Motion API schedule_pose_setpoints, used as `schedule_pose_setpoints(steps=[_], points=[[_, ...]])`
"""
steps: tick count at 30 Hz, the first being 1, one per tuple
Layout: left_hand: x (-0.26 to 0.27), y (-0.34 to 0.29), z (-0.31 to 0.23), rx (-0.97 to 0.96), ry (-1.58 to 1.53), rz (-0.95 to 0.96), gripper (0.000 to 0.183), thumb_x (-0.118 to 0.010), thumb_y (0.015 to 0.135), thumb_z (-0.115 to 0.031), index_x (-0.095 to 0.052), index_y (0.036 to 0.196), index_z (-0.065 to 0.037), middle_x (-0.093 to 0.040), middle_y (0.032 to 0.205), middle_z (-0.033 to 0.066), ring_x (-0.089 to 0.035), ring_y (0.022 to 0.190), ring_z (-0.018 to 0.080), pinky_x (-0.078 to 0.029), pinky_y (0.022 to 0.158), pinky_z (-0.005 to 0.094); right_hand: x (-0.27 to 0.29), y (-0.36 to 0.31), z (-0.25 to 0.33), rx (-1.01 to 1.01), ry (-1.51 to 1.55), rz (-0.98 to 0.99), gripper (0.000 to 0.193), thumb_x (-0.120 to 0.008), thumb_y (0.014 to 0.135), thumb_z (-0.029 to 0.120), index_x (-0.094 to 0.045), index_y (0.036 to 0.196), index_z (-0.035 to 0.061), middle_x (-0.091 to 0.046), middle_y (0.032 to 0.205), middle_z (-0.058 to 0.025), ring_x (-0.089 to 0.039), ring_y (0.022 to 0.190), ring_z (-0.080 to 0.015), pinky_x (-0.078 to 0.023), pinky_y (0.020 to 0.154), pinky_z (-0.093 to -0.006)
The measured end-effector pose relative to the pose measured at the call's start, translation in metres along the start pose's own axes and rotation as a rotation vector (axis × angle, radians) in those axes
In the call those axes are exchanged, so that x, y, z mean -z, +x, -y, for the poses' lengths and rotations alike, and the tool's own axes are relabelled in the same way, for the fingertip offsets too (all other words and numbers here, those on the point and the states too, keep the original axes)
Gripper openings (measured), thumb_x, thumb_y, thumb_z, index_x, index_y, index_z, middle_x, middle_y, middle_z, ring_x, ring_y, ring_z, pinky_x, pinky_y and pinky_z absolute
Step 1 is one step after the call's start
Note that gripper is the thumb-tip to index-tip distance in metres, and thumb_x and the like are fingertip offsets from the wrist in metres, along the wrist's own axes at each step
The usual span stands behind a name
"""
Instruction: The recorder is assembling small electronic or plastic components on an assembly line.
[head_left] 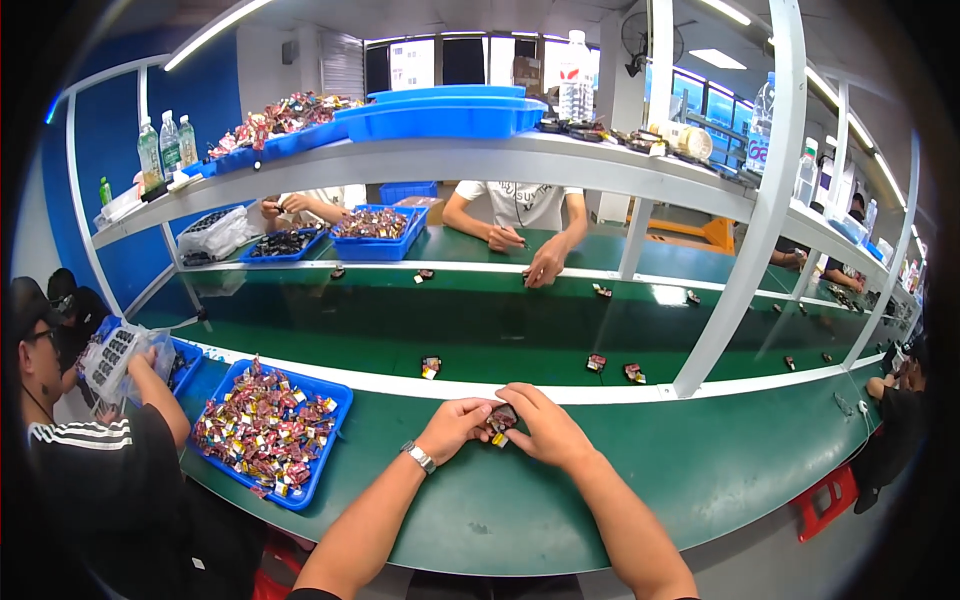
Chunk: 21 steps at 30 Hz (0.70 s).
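Piece in hand: a small flat piece in dark red and black with a yellow patch at its near end [499, 424], held between the two hands just above the bench, a broad table with a smooth green top [480, 525].
Likely weight: light, judging by its small size and the easy bend of the wrists.
Likely stiffness: the black part looks like hard plastic; the red and yellow parts look thinner, perhaps foil or film, and may flex or crease.
Slip and fragility: the glossy faces could slide under dry fingertips; thin parts would probably suffer from a hard squeeze or a twist.
Where to take hold: best by the opposite edges of the black part, leaving the red and yellow faces unpressed.
Left hand: thumb and forefinger of the left hand [455, 428] are together, pinching the piece's left edge; the other fingers fold in behind.
Right hand: fingers of the right hand [547, 428] arch around the far and right sides, the thumb close against the near right edge; whether they clamp or only steady it, I cannot tell.
Similar pieces: a loose heap of red, yellow and white pieces [265, 425] fills a shallow blue plastic tray [344, 408] left of the left forearm; a few more lie spaced out on the dark green belt [500, 340] beyond the hands.
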<state>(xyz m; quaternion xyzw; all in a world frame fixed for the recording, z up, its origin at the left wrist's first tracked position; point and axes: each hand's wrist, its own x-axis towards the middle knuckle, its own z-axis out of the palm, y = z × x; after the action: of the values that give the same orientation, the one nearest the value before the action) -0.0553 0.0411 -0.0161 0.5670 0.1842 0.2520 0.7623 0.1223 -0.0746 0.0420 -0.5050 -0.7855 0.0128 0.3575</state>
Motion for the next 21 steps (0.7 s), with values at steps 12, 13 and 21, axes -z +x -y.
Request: schedule_pose_setpoints(steps=[12,13,21], points=[[-0.012,-0.003,-0.005,-0.037,-0.043,-0.08,0.037,-0.049,0.096,0.0,-0.047,0.133,0.0,-0.061,0.116,0.0119,-0.063,0.104,0.0194,-0.055,0.092,0.033,-0.024,-0.009,-0.01,-0.123,-0.026,-0.156,0.028,-0.071,0.079,0.009,-0.068,0.107,0.0143,-0.058,0.112,-0.0051,-0.062,0.094,-0.0216,-0.054,0.077,-0.0342],[-0.012,-0.001,-0.004,-0.038,-0.028,-0.079,0.036,-0.048,0.096,0.001,-0.048,0.132,0.0,-0.06,0.117,0.0119,-0.062,0.105,0.0192,-0.055,0.092,0.0332,-0.023,-0.008,-0.011,-0.087,-0.077,-0.155,0.026,-0.071,0.079,0.009,-0.068,0.105,0.0146,-0.058,0.113,-0.0054,-0.062,0.095,-0.022,-0.054,0.077,-0.0348],[-0.019,-0.005,-0.009,0.02,0.022,-0.042,0.038,-0.051,0.094,0.003,-0.048,0.131,-0.001,-0.06,0.119,0.0113,-0.063,0.105,0.0181,-0.057,0.09,0.0323,-0.021,-0.009,-0.016,-0.051,-0.085,-0.059,0.014,-0.07,0.08,0.01,-0.068,0.093,0.0084,-0.056,0.12,-0.0088,-0.054,0.113,-0.0283,-0.05,0.089,-0.0384]])
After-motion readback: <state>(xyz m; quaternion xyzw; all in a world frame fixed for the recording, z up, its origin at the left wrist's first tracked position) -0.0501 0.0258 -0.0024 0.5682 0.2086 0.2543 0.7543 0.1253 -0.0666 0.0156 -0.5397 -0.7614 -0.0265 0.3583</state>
